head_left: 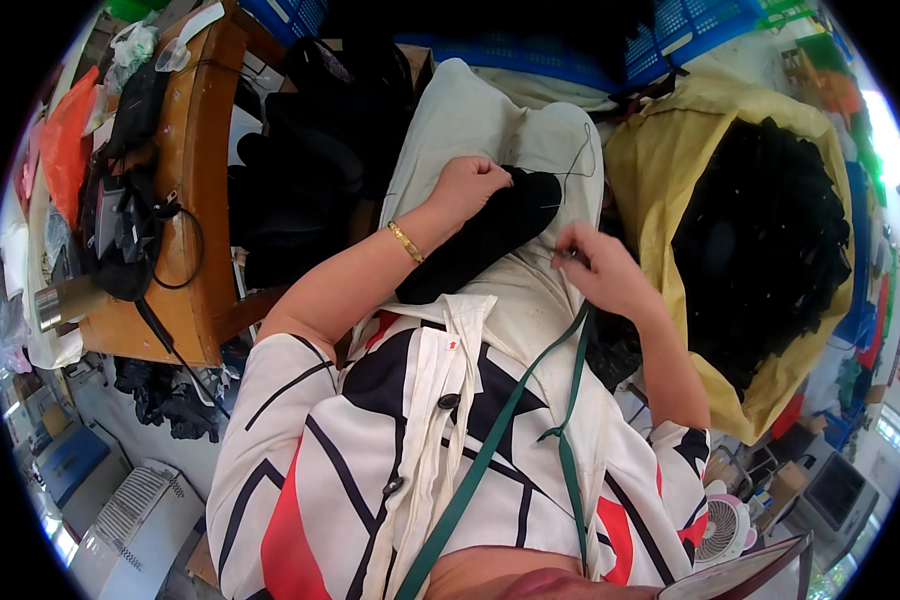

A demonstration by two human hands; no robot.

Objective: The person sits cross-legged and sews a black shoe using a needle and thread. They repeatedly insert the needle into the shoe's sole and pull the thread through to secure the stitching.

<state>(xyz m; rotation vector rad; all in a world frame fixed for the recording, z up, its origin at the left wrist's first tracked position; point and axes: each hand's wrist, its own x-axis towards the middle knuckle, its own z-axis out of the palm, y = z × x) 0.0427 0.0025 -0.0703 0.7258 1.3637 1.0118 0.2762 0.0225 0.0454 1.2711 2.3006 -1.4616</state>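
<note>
Across my lap, on a cream apron point(448, 125), lies a long, soft black shoe-shaped piece point(530, 198) with a rounded end. My left hand point(470, 188) pinches its upper edge between thumb and fingers. A thin dark thread point(577, 172) loops up from the piece over the apron. My right hand point(605, 272) is just right of the rounded end, apart from it. Its thumb and forefinger are drawn together, slightly blurred, and whatever they hold is too small to make out.
To the right stands a yellow sack point(660, 140) full of black pieces point(760, 250). A wooden stool or table point(185, 260) with a black cord is on the left. Beyond my knees are dark items point(305, 170) and blue baskets point(670, 40). Green straps point(500, 430) hang over my chest.
</note>
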